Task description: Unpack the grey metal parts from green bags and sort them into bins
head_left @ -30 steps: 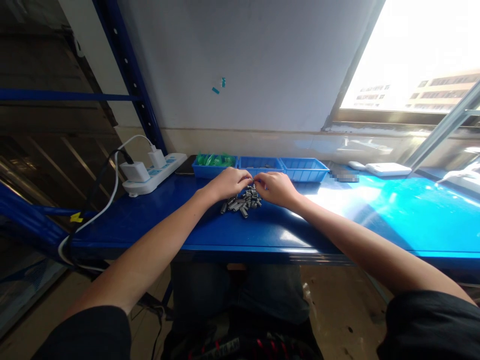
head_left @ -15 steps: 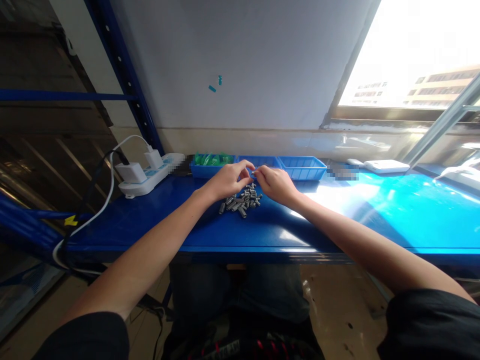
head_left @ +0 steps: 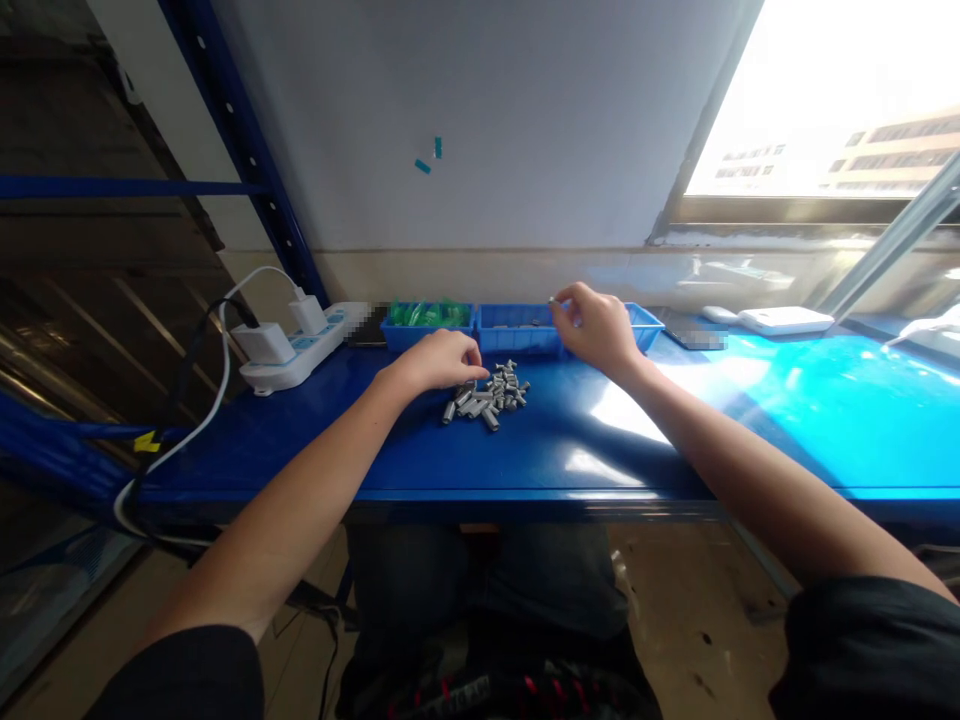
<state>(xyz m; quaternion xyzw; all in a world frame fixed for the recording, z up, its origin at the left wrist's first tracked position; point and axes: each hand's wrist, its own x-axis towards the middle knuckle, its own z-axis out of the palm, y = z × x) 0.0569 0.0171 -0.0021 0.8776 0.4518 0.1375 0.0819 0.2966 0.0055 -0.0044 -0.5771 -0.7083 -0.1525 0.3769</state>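
Note:
A loose pile of small grey metal cylinders [head_left: 491,405] lies on the blue tabletop. At the pile's left edge is my left hand [head_left: 439,360], fingers curled down with the tips close together; whatever they hold is hidden. My right hand [head_left: 600,322] is raised over the blue bins, pinching a small metal cylinder [head_left: 552,300] between thumb and fingertips. Below and left of it, the middle blue bin [head_left: 517,341] has a few small pieces on its floor. The right blue bin [head_left: 646,326] is partly covered by my right hand.
Green plastic packets [head_left: 426,314] fill the left blue bin [head_left: 429,337]. A white power strip [head_left: 300,355] with plugs and cables stands at the left. Toward the window lie a dark flat object [head_left: 686,328] and a white box [head_left: 785,320]. Behind the bins rises the wall.
My hands were together above the pile and have moved apart. The right went up and right with a small metal cylinder; the left came down to the pile's left edge.

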